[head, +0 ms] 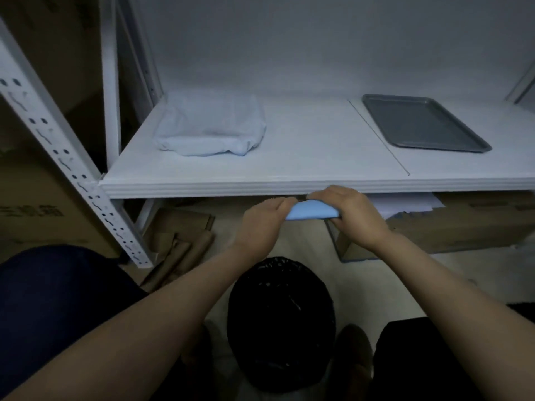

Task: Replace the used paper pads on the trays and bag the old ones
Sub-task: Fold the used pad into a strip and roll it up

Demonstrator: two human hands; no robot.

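Note:
A folded light-blue paper pad point(311, 212) is held between both hands just below the front edge of the white shelf point(289, 157). My left hand point(265, 219) pinches its left end and my right hand point(351, 211) wraps over its right end. Directly beneath them, a black bag point(280, 322) stands open on the floor. A bare grey tray point(422, 123) lies on the right of the shelf. On the left of the shelf sits a bundle wrapped in pale blue paper pad point(212, 127).
A white perforated rack upright point(66, 166) slants down at the left. Brown paper rolls point(179, 250) lie on the floor under the shelf. A cardboard box point(463, 224) with white sheets on top sits under the shelf at right. My knees frame the bag.

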